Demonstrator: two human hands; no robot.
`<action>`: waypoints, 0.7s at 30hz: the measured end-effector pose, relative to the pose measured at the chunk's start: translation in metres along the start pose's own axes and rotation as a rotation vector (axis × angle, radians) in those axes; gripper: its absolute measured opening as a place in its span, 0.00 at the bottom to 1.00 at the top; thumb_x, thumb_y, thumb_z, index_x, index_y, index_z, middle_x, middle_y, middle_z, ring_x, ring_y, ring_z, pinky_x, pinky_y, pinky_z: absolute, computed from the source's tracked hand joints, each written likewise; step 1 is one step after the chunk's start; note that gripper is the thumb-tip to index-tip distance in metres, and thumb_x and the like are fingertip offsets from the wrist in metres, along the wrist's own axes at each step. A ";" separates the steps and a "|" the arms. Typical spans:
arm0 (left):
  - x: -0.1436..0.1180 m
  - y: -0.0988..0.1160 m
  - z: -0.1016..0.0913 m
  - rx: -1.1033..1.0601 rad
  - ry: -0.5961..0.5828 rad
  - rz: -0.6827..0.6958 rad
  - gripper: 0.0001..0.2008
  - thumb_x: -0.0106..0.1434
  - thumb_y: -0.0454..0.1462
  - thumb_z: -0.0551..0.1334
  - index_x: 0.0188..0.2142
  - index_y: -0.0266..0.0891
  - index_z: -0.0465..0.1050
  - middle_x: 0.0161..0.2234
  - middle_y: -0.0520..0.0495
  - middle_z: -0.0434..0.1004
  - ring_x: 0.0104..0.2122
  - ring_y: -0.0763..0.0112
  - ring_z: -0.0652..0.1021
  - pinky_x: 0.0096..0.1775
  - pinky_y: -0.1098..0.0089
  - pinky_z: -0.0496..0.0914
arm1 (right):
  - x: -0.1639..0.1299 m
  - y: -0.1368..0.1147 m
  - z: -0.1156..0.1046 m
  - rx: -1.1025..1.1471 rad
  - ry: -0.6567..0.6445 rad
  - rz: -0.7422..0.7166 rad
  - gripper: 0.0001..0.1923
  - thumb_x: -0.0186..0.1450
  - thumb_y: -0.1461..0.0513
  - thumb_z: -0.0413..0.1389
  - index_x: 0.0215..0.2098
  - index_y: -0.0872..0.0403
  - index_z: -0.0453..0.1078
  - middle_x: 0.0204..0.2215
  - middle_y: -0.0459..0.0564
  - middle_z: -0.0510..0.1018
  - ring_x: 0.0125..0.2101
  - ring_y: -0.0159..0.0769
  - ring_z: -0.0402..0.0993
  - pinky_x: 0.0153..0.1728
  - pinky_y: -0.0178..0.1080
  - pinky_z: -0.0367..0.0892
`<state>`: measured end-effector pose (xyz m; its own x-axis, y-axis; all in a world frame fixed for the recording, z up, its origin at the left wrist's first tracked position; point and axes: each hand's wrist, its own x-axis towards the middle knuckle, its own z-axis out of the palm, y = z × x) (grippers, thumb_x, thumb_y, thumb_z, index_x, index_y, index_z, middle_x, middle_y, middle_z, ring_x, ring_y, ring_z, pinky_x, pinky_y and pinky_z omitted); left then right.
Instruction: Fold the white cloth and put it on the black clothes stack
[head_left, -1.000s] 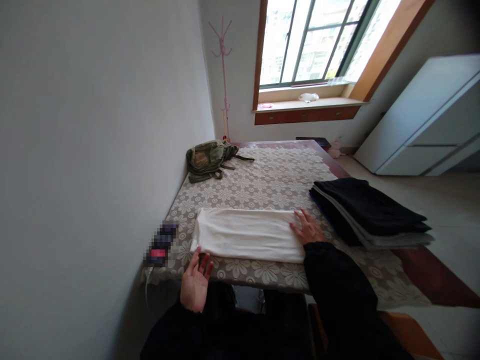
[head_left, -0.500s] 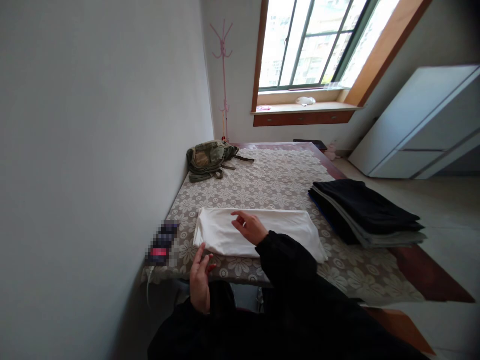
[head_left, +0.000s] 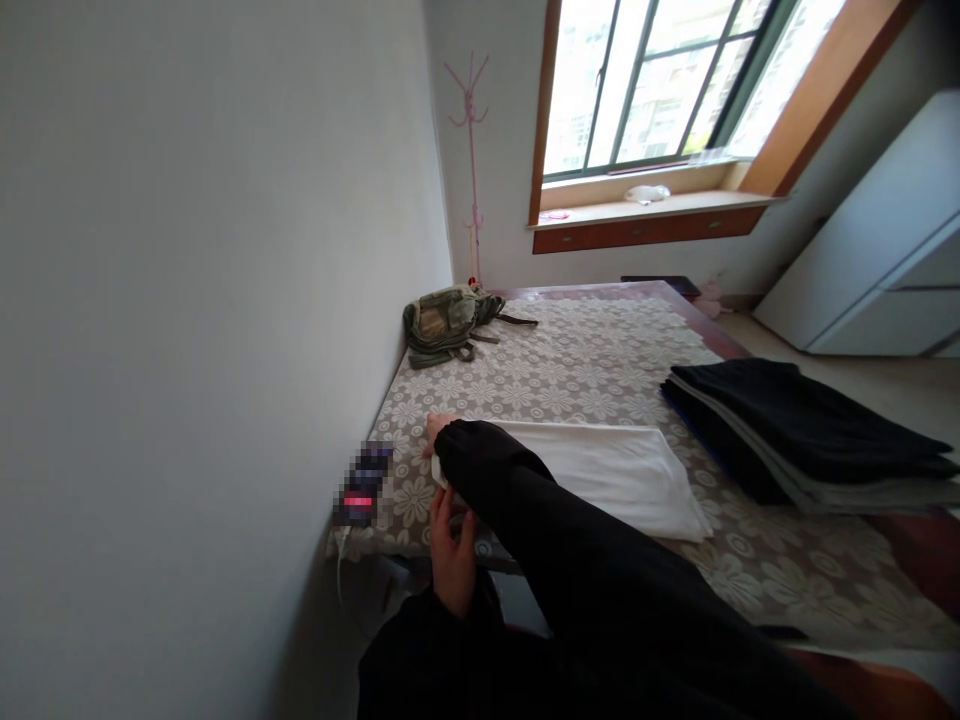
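A folded white cloth (head_left: 607, 470) lies flat on the patterned tablecloth (head_left: 592, 350), partly covered by my right sleeve. My right hand (head_left: 439, 430) reaches across to the cloth's far left corner; the sleeve hides most of its fingers, so its grip does not show. Below it, my left hand (head_left: 453, 555) is at the near left corner, its fingertips touching or just beside the cloth's edge. The visible fingers of that hand are stretched out and a little apart.
On the right stands a stack of folded dark and grey clothes (head_left: 802, 430). A camouflage backpack (head_left: 450, 322) rests by the wall at the far left. Near the left edge is a blurred-out device (head_left: 364, 485) with a white cable (head_left: 340, 570).
My right hand has moved left from above the middle of the white cloth to its far left corner. My left hand stays near the close left corner. The view has shifted slightly.
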<state>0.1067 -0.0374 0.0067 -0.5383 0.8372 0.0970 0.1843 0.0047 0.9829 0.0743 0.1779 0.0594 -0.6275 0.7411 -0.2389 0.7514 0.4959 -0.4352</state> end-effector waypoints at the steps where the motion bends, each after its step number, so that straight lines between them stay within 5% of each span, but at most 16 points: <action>1: 0.000 0.001 0.000 0.009 -0.007 0.006 0.27 0.70 0.50 0.60 0.64 0.44 0.70 0.68 0.35 0.62 0.47 0.62 0.80 0.53 0.57 0.75 | 0.001 0.002 -0.001 0.027 -0.011 0.014 0.20 0.72 0.54 0.59 0.58 0.53 0.70 0.56 0.54 0.75 0.50 0.43 0.76 0.50 0.51 0.76; 6: -0.002 0.012 0.006 0.014 -0.026 0.039 0.25 0.71 0.47 0.60 0.65 0.45 0.69 0.67 0.36 0.62 0.46 0.63 0.80 0.51 0.59 0.76 | -0.003 0.027 -0.012 0.265 0.012 0.043 0.20 0.72 0.54 0.59 0.58 0.54 0.70 0.55 0.55 0.75 0.49 0.43 0.77 0.48 0.50 0.76; 11: -0.013 0.034 0.025 0.046 -0.103 0.117 0.25 0.71 0.41 0.58 0.66 0.44 0.67 0.68 0.36 0.60 0.49 0.62 0.79 0.49 0.61 0.77 | -0.028 0.079 -0.038 0.602 0.132 -0.038 0.22 0.64 0.63 0.64 0.56 0.51 0.72 0.37 0.46 0.80 0.32 0.33 0.76 0.33 0.35 0.74; 17: -0.043 0.071 0.080 0.158 -0.401 0.265 0.28 0.71 0.38 0.57 0.69 0.47 0.61 0.71 0.41 0.58 0.55 0.60 0.77 0.57 0.59 0.74 | -0.106 0.182 -0.072 0.965 0.349 -0.089 0.30 0.60 0.54 0.63 0.59 0.48 0.67 0.37 0.44 0.81 0.33 0.34 0.76 0.32 0.34 0.71; 21: -0.065 0.087 0.128 0.268 -0.634 0.396 0.35 0.69 0.40 0.60 0.73 0.46 0.53 0.73 0.43 0.53 0.68 0.55 0.64 0.67 0.56 0.64 | -0.171 0.255 -0.085 1.071 0.475 -0.026 0.35 0.55 0.50 0.66 0.58 0.49 0.67 0.37 0.46 0.82 0.32 0.36 0.77 0.33 0.37 0.71</action>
<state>0.2633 -0.0213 0.0661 0.1646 0.9555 0.2448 0.4996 -0.2948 0.8145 0.3907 0.2168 0.0632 -0.3306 0.9433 0.0301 0.0418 0.0465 -0.9980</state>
